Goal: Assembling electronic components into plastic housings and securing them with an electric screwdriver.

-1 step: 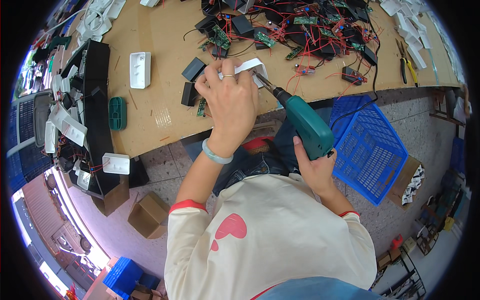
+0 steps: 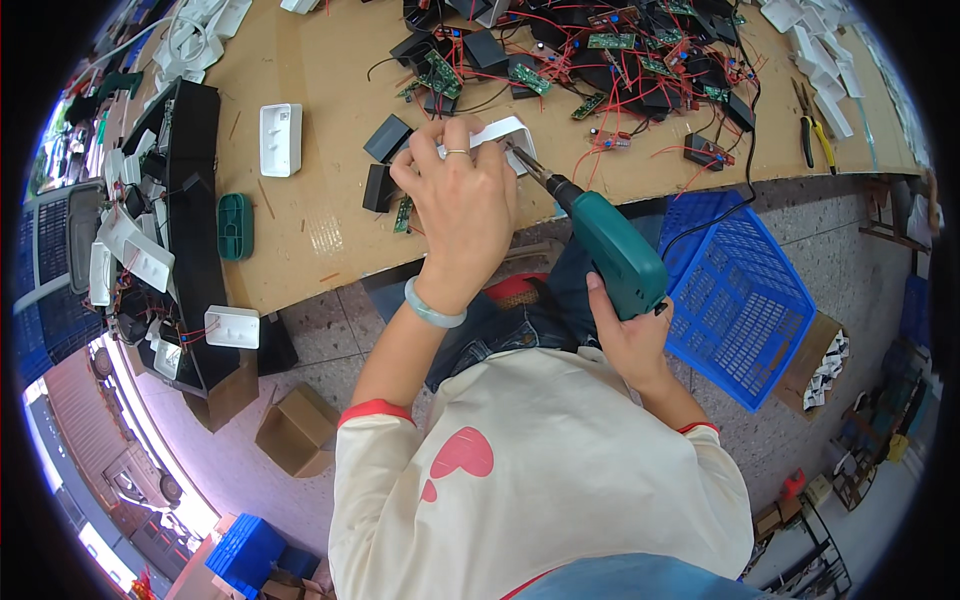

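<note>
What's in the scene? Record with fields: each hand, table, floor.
left_hand: left hand over and touching a white plastic casing; grip partly hidden
right_hand: right hand holding a teal power tool, metal tip at the casing; contact unclear
table: cardboard-covered table
table_left: loose white casing, green oval tray
table_far: heap of red-wired circuit boards
table_right: yellow-and-black pliers
floor: blue plastic crate, cardboard box

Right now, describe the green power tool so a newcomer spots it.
Find the blue plastic crate by the near edge of the table. Just left of it, the right hand grips the green power tool. Unlike the crate and the white case, its body is dark green, ending in a slim metal tip.
</note>
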A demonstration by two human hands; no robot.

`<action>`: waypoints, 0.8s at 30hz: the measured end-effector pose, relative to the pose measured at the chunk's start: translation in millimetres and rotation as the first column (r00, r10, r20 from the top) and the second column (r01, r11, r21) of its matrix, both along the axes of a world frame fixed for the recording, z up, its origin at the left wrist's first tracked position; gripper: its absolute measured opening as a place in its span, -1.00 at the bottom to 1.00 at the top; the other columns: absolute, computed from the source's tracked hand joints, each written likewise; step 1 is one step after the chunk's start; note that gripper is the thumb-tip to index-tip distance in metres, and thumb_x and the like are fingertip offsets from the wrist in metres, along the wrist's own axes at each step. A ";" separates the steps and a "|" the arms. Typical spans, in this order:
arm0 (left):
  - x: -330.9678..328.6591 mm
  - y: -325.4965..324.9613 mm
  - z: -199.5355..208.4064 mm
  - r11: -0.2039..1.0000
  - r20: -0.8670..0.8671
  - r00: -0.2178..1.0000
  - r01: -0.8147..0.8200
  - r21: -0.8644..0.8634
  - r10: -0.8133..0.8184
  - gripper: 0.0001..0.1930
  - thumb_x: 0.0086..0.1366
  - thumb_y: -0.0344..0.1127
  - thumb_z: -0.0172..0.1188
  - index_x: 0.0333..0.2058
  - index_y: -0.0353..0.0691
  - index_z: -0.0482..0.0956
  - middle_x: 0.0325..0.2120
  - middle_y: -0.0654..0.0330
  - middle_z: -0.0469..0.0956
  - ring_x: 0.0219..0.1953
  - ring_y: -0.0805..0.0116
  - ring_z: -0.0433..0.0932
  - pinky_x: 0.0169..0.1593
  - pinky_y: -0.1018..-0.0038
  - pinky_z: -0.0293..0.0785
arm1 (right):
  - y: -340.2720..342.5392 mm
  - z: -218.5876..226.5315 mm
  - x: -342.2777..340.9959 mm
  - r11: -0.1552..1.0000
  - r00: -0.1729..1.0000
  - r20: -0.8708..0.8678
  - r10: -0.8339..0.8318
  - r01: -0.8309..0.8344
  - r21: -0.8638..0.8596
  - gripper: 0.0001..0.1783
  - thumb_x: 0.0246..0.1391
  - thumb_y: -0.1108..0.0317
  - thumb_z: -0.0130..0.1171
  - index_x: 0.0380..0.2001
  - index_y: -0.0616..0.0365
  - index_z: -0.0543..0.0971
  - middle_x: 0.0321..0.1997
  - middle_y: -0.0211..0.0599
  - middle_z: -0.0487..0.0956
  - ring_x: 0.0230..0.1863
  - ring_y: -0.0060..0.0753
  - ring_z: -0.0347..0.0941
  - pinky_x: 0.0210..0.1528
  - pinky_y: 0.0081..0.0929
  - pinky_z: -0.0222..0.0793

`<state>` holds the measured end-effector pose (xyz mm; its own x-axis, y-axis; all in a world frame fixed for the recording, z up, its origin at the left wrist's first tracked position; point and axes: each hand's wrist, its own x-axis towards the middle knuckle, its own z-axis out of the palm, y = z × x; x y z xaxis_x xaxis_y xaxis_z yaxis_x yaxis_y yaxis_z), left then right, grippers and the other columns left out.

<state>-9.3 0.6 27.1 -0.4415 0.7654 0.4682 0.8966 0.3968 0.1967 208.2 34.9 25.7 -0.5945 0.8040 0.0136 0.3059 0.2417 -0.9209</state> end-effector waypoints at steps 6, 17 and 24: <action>-0.2 0.5 -0.5 1.000 0.003 1.000 0.001 0.001 -0.001 -0.93 0.12 -0.37 0.32 -0.42 -0.22 0.67 -0.07 0.20 0.52 0.01 0.06 0.37 0.10 0.12 0.15 | 0.1 -4.7 2.5 0.999 0.999 0.036 0.026 -0.027 0.035 -0.68 0.14 0.48 0.30 -0.05 0.26 0.49 -0.24 -0.18 0.62 -0.35 -0.39 0.58 -0.23 -0.49 0.49; -0.2 1.0 -0.9 1.000 0.013 1.000 0.004 0.008 -0.004 -0.93 0.10 -0.38 0.32 -0.43 -0.22 0.66 -0.07 0.20 0.52 0.01 0.05 0.37 0.10 0.11 0.15 | 0.2 -6.2 4.0 0.993 0.998 0.037 0.050 -0.054 0.105 -0.71 0.12 0.50 0.31 -0.09 0.24 0.51 -0.18 -0.19 0.61 -0.35 -0.33 0.60 -0.23 -0.46 0.50; 1.1 0.4 -1.7 1.000 0.020 1.000 0.000 0.008 0.000 -0.92 0.10 -0.37 0.33 -0.44 -0.22 0.64 -0.07 0.20 0.52 0.01 0.04 0.37 0.10 0.11 0.15 | -2.9 -3.2 5.3 0.999 0.999 0.036 0.015 -0.017 0.039 -0.69 0.13 0.49 0.30 -0.07 0.27 0.49 -0.24 -0.19 0.62 -0.37 -0.39 0.59 -0.25 -0.48 0.50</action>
